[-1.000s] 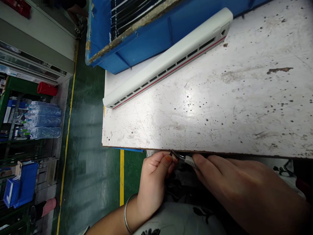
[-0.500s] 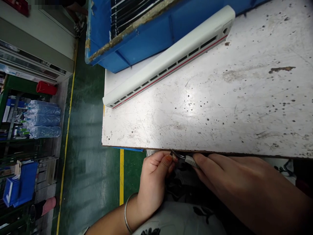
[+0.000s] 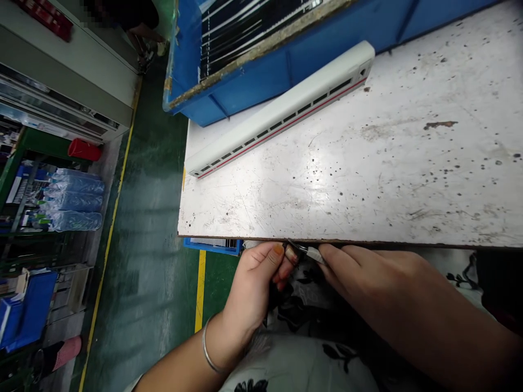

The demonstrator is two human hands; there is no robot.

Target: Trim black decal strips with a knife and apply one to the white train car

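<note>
Just below the front edge of the white table, my left hand (image 3: 255, 277) pinches a small dark piece (image 3: 286, 246) between thumb and fingers. My right hand (image 3: 376, 288) is closed on a slim metal-tipped tool with a pale grip (image 3: 314, 254). The tool's tip reaches to the left hand's fingertips and meets the dark piece there. Exactly what kind of tool or piece it is cannot be made out. On the table lies a long white model train car (image 3: 281, 111) with dark windows and a red stripe, apart from both hands.
A blue crate (image 3: 253, 90) with dark, slatted contents stands on the scuffed white table (image 3: 347, 163), behind the train car. Another blue bin (image 3: 212, 247) shows beneath the table edge. Shelving with wrapped bottles (image 3: 77, 201) and a red bucket (image 3: 84, 149) is at left. A person (image 3: 139, 27) is at upper left.
The view has shifted a little, showing more of the blue bin below the table. Both hands keep their grips, and the tool is tilted slightly more beside the left fingertips.
</note>
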